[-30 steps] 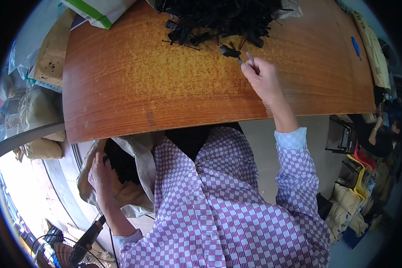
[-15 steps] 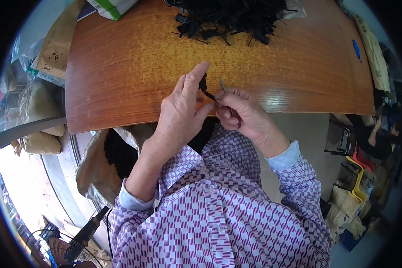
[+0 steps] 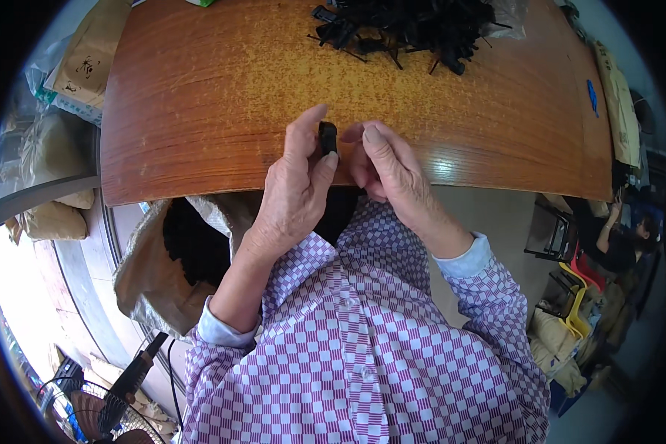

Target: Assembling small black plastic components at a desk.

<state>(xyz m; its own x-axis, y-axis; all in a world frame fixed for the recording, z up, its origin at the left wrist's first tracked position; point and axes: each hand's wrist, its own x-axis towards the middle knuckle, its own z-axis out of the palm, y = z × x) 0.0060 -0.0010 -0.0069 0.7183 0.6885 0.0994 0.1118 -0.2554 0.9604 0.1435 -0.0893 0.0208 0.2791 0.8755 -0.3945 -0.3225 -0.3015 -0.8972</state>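
Between the thumb and fingers of my left hand (image 3: 292, 181) is a small black plastic-looking piece (image 3: 328, 138), held upright just over the table's near edge. My right hand (image 3: 396, 166) is close by on the right, its fingers curled in and a small gap away from the piece. Whatever those curled fingers hold is hidden from view. A heap of similar black pieces (image 3: 414, 33), several with thin stems sticking out, lies at the far side of the wooden table (image 3: 222, 96).
Below the table's left part stands an open woven sack (image 3: 144, 285) with black contents (image 3: 192, 244). A clear plastic bag (image 3: 509, 18) and a blue item (image 3: 592, 98) lie to the right. A fan (image 3: 100, 407) is at lower left; another person (image 3: 614, 244) sits far right.
My right hand has drawn up and away from the black piece; the thin grey tool and black strip seen at its fingers no longer show. The left thumb now presses on the piece.
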